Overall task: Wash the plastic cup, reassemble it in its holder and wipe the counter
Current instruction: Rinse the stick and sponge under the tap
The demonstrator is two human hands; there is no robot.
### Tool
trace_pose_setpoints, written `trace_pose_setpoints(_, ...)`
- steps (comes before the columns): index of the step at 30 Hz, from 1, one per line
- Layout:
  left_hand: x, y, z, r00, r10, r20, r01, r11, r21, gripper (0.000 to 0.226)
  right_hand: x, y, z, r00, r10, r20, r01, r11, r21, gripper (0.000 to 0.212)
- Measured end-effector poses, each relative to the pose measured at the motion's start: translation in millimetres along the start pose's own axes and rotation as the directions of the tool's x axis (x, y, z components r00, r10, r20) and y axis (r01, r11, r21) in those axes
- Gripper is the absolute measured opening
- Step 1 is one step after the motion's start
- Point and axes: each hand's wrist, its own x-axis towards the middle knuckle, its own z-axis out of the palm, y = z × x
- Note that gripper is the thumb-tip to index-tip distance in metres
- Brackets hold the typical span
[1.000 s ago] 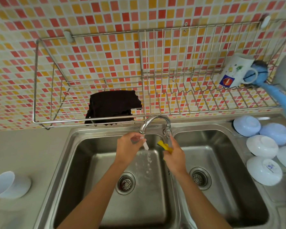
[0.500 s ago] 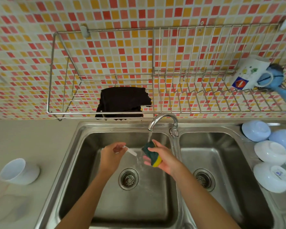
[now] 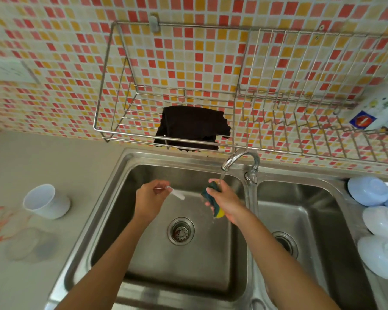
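Tiled wall [image 3: 54, 52] of red, orange and yellow squares across the back, with a wire rack [image 3: 233, 95] fixed to it and a dark cloth [image 3: 193, 128] lying on the rack's lower bars above the sink. Pale counter [image 3: 31, 166] to the left, marked with faint orange streaks near its left edge. Double steel sink [image 3: 143, 253] below, left basin with a round drain [image 3: 181, 230], tap [image 3: 240, 158] arching over the divider and running water down into the left basin. Stack of overturned white and pale blue bowls [image 3: 381, 222] on the drainer at the right. White mug [image 3: 376, 110] with a blue and red mark lying tilted at the rack's right end. White plastic cup [image 3: 46, 201] tipped on its side on the counter, well apart from both hands, mouth toward the upper left. Right hand [image 3: 226, 201] over the left basin under the stream, fingers curled tight round a green and yellow sponge [image 3: 213, 202]. Left hand [image 3: 151, 199] over the same basin, fingers closed, pinching a small white stick-like piece [image 3: 177, 194] that points toward the sponge without touching it; what the piece is cannot be told.
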Motion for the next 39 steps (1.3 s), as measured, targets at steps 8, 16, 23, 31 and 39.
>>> trace_pose_setpoints(8,2.1,-2.1,-2.6,1.0,0.005,-0.014,-0.005,0.999,-0.032,0.019,5.0,16.4,0.4,0.993,-0.064,-0.102,0.038,0.971,-0.237,0.02)
trace_pose_setpoints(16,7.2,2.8,4.4,0.999,0.034,0.006,-0.033,0.999,-0.015,0.019,6.5,19.9,-7.0,0.98,-0.115,-0.163,0.039,0.912,-0.409,0.027)
trace_pose_setpoints(23,8.1,3.4,6.8,1.0,0.011,0.022,-0.011,0.999,-0.032,0.017,14.2,11.9,-35.1,0.949,-0.178,-0.26,0.055,0.907,-0.418,0.024)
trace_pose_setpoints(31,6.8,3.2,10.1,0.998,-0.029,0.047,0.03,0.999,-0.015,0.02,23.6,0.8,-79.6,0.934,-0.113,-0.339,0.032,0.971,-0.236,0.042)
trace_pose_setpoints(39,-12.8,-14.0,15.9,0.992,-0.126,0.007,0.126,0.992,0.019,0.016,7.5,42.1,-47.8,0.829,-0.293,-0.476,0.101,0.916,-0.388,0.024)
